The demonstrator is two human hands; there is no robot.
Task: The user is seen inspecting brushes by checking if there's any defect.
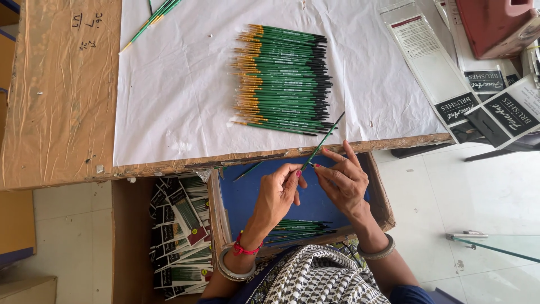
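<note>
Head view, going from left to right: a brown cardboard sheet (59, 95) covers the left end of the table, with white paper (180, 95) spread over the rest. A few loose green brushes (152, 19) lie at the far edge of the paper. Below the table's near edge, on the left, a box holds a heap of packaged brush sets (180, 236). Just right of it sits a cardboard tray with a blue floor (247, 197), and a small bundle of green brushes (298, 228) lies at its near side. The left hand (278, 194) is over this tray, its thumb and forefinger pinched shut on the lower end of a single green paintbrush (323, 141). That brush slants up and to the right, its dark tip reaching over the table edge to the near end of the big row of green brushes (284, 79) laid side by side on the paper. The right hand (343, 177) is just beside the left, fingers loosely spread, fingertips touching the same brush near its lower end. Farther right lie clear printed sleeves (427, 62) and a red box (495, 25)
</note>
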